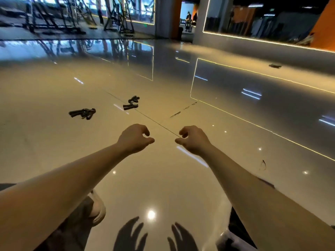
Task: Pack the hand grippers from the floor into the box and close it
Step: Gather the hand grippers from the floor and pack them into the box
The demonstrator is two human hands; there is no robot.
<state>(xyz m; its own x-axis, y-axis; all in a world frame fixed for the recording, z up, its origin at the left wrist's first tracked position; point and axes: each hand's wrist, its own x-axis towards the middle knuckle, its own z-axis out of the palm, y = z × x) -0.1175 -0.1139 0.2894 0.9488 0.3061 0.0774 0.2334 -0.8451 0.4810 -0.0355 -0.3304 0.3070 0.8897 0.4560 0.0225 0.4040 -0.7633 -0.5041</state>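
Hand grippers: black, in two clusters on the floor (54,91), left cluster (82,113) and right cluster (131,103), near each other; the number in each cannot be told.
Hands: two, left hand (135,138) and right hand (194,140), fingers loosely curled, grasping nothing.
Between: only glossy floor separates the hands from the clusters.
Around: gym machines (72,17) far back; one small dark object (275,65) far right; one white shoe (98,209).

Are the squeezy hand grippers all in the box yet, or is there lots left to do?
Nothing looks done yet. Both the left hand and right hand reach forward empty, fingers loosely curled. One clump of hand grippers and a second clump lie on the shiny floor beyond them. No box is in view, so picking up, packing and closing all remain.
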